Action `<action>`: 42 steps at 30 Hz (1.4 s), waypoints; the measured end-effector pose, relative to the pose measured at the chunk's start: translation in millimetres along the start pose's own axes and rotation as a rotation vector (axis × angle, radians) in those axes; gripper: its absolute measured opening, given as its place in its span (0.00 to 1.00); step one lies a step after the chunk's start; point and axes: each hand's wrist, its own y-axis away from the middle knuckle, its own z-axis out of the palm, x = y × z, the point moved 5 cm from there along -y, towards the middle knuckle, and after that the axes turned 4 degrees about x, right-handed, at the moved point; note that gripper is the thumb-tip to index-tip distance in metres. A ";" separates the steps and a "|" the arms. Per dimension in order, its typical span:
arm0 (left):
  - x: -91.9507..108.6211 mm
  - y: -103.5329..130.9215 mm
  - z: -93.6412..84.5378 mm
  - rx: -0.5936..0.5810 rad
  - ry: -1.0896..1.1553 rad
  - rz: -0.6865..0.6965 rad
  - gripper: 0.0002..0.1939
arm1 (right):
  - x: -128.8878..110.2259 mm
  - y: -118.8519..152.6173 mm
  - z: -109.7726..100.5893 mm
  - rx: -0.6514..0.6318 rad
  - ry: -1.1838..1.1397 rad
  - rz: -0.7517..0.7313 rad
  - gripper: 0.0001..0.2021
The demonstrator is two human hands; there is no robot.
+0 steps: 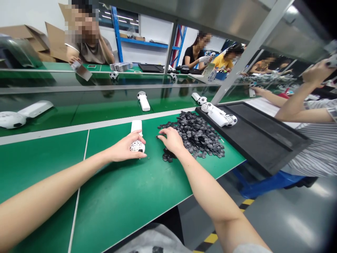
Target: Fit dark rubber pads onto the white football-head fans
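On the green table, my left hand is wrapped round the ball-shaped head of a white device, whose flat white body points away from me. The head is a white lattice with a black patch. Just to the right, my right hand is at the left edge of a heap of small black pieces. Its thumb and forefinger are close together, with a small dark piece at their tips.
A black tray at the right holds white devices at its left corner. Beyond the table edge, more devices lie on a green conveyor. A slanting metal post rises behind the tray. Several people sit around.
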 end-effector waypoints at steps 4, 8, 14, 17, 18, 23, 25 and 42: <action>-2.9 1.5 1.2 0.031 0.017 0.022 0.16 | 2.4 0.9 5.4 -0.123 0.304 0.001 0.08; -4.6 10.0 2.8 0.087 -0.003 0.015 0.20 | 2.7 1.6 7.1 -0.127 0.374 0.048 0.08; -14.4 26.9 1.9 0.246 -0.007 -0.263 0.29 | 2.5 4.6 -0.6 -0.148 0.458 0.074 0.09; -10.6 25.9 -2.6 0.195 -0.001 -0.203 0.28 | -7.0 7.9 -0.6 -0.157 0.507 0.062 0.10; -9.3 24.8 -4.9 0.173 -0.006 -0.173 0.27 | -10.6 9.0 -0.1 -0.155 0.521 0.061 0.11; -10.0 21.3 -13.9 0.045 0.001 -0.096 0.27 | -15.6 11.0 -1.5 -0.119 0.542 0.055 0.15; -13.0 23.0 -15.0 0.006 0.032 -0.103 0.28 | -11.9 10.1 -3.3 -0.105 0.532 0.036 0.15; -10.8 35.8 -10.7 0.046 0.077 -0.144 0.26 | -60.2 40.4 23.6 -0.431 -0.687 -0.184 0.06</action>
